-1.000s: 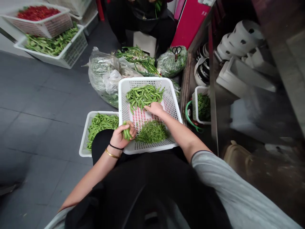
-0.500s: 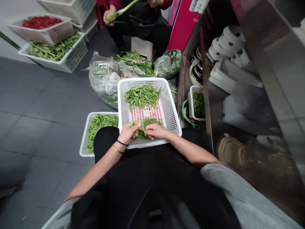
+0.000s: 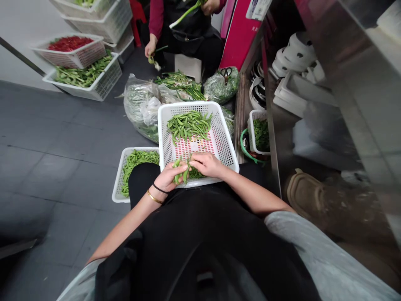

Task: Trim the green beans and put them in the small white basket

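A white slotted basket [image 3: 228,142] rests on my lap with a heap of green pea pods [image 3: 189,124] at its far end and a pile of thin green trimmings [image 3: 196,172] at its near end. My left hand [image 3: 168,177] is closed round a small bunch of pods [image 3: 181,172] over the basket's near rim. My right hand [image 3: 206,164] meets it from the right, its fingers pinching one pod of that bunch.
A second white basket [image 3: 120,184] of pods lies on the grey floor by my left knee. Clear bags of greens [image 3: 140,106] and scissors [image 3: 225,74] lie beyond. A seated person [image 3: 188,25] trims scallions. Baskets of chillies [image 3: 70,44] and beans stand far left. A steel shelf [image 3: 313,104] runs along the right.
My right hand drew back from the far pod heap with a pod and joined my left hand at the basket's near rim. The view tilted up slightly.
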A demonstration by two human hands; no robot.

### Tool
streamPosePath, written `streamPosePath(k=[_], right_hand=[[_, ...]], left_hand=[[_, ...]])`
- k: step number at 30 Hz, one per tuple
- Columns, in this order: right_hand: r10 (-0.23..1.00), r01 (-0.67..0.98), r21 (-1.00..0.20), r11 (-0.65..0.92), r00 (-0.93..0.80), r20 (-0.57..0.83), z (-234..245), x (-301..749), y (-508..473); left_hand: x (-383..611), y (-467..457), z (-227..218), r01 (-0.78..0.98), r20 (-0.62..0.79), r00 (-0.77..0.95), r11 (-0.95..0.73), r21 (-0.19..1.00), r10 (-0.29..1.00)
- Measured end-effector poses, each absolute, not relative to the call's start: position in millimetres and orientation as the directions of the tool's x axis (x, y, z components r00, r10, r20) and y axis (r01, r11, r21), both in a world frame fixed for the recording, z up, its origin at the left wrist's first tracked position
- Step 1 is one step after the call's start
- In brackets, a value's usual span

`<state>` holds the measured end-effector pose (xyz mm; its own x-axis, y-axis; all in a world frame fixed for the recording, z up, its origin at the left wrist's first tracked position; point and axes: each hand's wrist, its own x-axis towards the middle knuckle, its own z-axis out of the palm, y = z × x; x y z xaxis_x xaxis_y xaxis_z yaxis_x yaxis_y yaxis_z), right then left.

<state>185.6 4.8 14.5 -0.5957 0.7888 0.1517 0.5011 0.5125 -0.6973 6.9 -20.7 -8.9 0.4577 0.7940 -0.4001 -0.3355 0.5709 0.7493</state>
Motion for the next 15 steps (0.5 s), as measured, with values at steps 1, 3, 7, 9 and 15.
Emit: streamPosePath(k=[1, 3, 7, 9, 15], right_hand=[[0.773, 0.534, -0.618, 0.577, -0.601, 0.203, 12.3, 184.4, 2.4], [0.752, 0.593, -0.483, 0.644, -0.608, 0.255, 9.1, 184.1, -1.1], [0.803, 0.635, -0.507, 0.583, -0.543, 0.244, 12.3, 193.9, -0.2], [0.856, 0.591, -0.647, 0.481, -0.477, 0.200, 18.7, 200.2, 3.3], [0.789, 0.359, -0.817, 0.451, -0.588, 0.177, 38.8, 195.6, 8.8]], left_hand=[[8.1, -21.1, -10.4, -0.347, -0.421, 0.464, 0.597, 0.723, 0.779], [10.3, -20.5, -12.4, -0.396, -0.459, 0.458, 0.637, 0.662, 0.761], [7.8, -16.1, -8.7, -0.469, -0.439, 0.356, 0.564, 0.679, 0.825], [3.4, -14.4, -3.3, -0.423, -0.390, 0.314, 0.495, 0.759, 0.866], [-4.2, -14.6, 9.0, -0.285, -0.356, 0.407, 0.487, 0.825, 0.841]])
